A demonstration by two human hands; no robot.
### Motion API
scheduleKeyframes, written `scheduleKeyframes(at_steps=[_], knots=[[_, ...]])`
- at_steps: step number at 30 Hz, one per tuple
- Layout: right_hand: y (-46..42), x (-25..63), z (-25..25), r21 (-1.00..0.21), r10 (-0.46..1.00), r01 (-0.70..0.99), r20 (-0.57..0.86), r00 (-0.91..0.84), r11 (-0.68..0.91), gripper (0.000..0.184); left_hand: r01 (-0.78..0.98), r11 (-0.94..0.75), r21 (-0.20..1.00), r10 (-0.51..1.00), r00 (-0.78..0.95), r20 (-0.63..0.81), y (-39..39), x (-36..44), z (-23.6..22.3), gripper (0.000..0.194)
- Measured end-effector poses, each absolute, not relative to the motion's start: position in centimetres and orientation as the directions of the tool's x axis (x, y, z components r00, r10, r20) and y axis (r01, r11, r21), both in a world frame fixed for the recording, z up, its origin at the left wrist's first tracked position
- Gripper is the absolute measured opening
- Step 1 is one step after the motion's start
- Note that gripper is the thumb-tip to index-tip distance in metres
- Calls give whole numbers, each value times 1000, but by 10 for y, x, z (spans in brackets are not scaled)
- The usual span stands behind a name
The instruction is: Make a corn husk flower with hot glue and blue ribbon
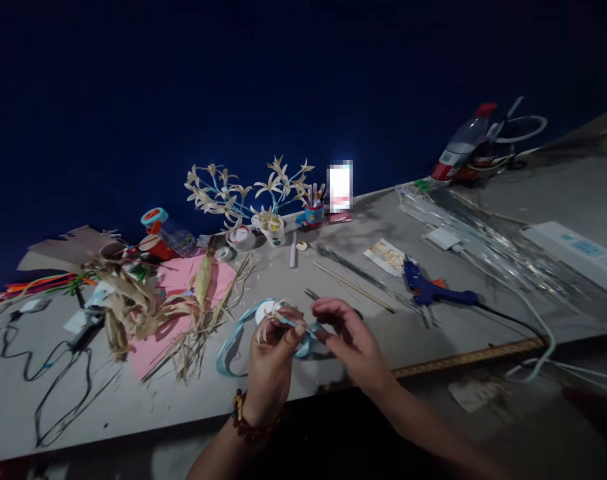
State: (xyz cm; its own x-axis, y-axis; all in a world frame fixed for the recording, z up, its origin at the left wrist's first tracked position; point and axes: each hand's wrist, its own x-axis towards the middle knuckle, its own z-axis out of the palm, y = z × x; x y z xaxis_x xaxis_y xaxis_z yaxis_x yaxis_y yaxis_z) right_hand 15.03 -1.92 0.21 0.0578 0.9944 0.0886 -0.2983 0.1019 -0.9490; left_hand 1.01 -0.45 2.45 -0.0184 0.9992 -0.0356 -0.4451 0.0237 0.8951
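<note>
My left hand (273,363), with a beaded bracelet at the wrist, pinches a pale husk flower whose thin stem (292,323) is wrapped in light-blue tape. Opposite it, the fingers of my right hand (351,340) close on the end of the blue-wrapped stem; the exact grip is partly hidden. A loop of light-blue floral tape (224,350) lies on the table at the left hand, beside a white roll (266,311) partly behind the fingers. Dark scissor-like tips (311,293) show just beyond the hands.
Dried husks (121,310) lie on pink paper (223,270) at left. Finished husk flowers (278,180) stand in a cup (273,230) at the back. A blue glue gun (433,288), a wooden stick (353,287), wires (363,270) and a power strip (573,243) lie to the right.
</note>
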Motion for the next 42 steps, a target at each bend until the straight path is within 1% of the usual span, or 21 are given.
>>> scheduleKeyframes(at_steps=[1, 2, 3, 4, 6, 9, 12, 14, 16, 20, 22, 25, 29, 37, 40, 42], knots=[[-21, 154, 4, -963, 976, -171, 194, 96, 209, 13, -443, 15, 897, 999, -26, -30, -4, 10, 24, 13], [-22, 158, 7, -956, 956, -65, 278, 94, 285, 11, -440, 15, 898, 999, -25, -29, -4, 10, 23, 12], [-23, 161, 11, -945, 943, 10, 327, 62, 327, 9, -438, 16, 899, 999, -22, -29, -4, 10, 22, 11], [-23, 163, 15, -939, 940, 55, 341, 20, 340, 8, -435, 15, 900, 1000, -17, -26, -4, 10, 21, 11], [-22, 166, 22, -946, 949, 80, 312, -42, 315, 9, -421, 14, 907, 1000, -6, -18, -3, 11, 20, 10], [-19, 165, 26, -975, 972, 8, 220, -82, 222, 15, -398, 17, 917, 1000, 8, -15, -3, 11, 18, 9], [-16, 162, 24, -988, 992, -146, 69, -108, 52, 15, -400, 22, 916, 1000, 13, -19, -3, 10, 19, 9], [-15, 159, 21, -961, 992, -266, -50, -117, -80, 16, -398, 23, 917, 1000, 18, -18, -3, 10, 20, 9], [-14, 157, 20, -917, 982, -359, -137, -130, -175, 18, -404, 32, 914, 999, 29, -22, -4, 11, 22, 8], [-11, 154, 22, -849, 963, -459, -200, -180, -262, 21, -448, 74, 891, 996, 72, -47, -4, 12, 24, 9], [-11, 153, 22, -836, 960, -475, -211, -182, -274, 23, -446, 80, 891, 996, 77, -51, -4, 12, 23, 9], [-10, 152, 19, -849, 962, -455, -218, -164, -269, 23, -435, 91, 896, 996, 63, -70, -3, 11, 21, 11], [-10, 150, 13, -878, 969, -415, -185, -162, -237, 22, -454, 114, 884, 993, 50, -103, -4, 11, 20, 13], [-12, 154, 0, -948, 979, -269, -133, -154, -171, 24, -454, 148, 878, 989, 45, -144, -6, 9, 13, 13], [-14, 155, -4, -968, 981, -208, -108, -164, -141, 29, -474, 155, 867, 988, 66, -141, -7, 7, 8, 12], [-14, 155, -5, -971, 983, -207, -86, -163, -119, 35, -478, 156, 864, 988, 76, -136, -8, 7, 7, 12]])
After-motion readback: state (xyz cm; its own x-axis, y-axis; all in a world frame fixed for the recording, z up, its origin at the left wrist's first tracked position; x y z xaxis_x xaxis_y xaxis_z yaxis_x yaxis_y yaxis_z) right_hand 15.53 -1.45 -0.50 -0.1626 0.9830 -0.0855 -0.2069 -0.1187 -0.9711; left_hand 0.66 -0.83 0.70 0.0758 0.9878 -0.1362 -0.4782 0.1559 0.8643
